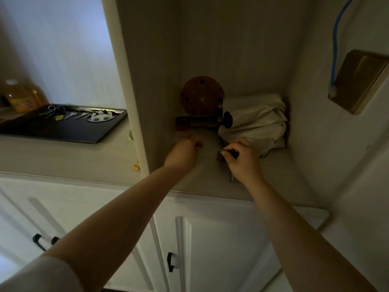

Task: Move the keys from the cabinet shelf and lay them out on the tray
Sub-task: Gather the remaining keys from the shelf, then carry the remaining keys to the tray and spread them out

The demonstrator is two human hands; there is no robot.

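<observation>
A bunch of keys (226, 153) sits on the cabinet shelf (280, 175), pinched in the right hand (242, 160), while the left hand (184, 151) curls loosely nearby, apparently empty, and more keys lie on the black tray (63, 128) on the bench (63, 157).

The person is showing two bare forearms, uncovered from elbow to wrist. The left hand (183, 153) and right hand (245, 162) are wearing no gloves, and no watch or bracelet is showing at either wrist. A pale, light-coloured short sleeve (40, 277) is covering the left upper arm, loose and plain.
</observation>
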